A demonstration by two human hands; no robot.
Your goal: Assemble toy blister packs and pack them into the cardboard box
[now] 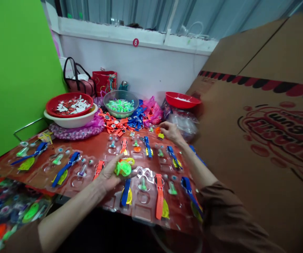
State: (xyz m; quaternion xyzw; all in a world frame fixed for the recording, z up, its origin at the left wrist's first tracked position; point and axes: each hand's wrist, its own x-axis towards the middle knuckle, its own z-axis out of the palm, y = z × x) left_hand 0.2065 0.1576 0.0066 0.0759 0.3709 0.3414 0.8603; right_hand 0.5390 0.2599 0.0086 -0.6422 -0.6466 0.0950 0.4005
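My left hand (111, 172) is palm up over the near trays, cradling a few small plastic pieces: a bright green one (123, 168) on top and yellow-orange ones behind it. Farther off, my right hand (171, 132) reaches to a tray at the back right. Its fingertips are closed at a small orange plastic piece (157, 130), with a yellow piece (161, 136) just below. Clear blister trays (143, 200) lie around both hands. Many hold a toy watch, such as this orange one (159, 196) or this blue one (126, 191), and a small green-capped tube (143, 183).
Behind the trays are a grey bowl (121, 113) of green tubes, loose orange watches (114, 124) and blue straps (137, 121). A red basin (69, 114) sits on a white one at left, another red basin (181, 102) at right. A large carton (259, 140) walls the right side.
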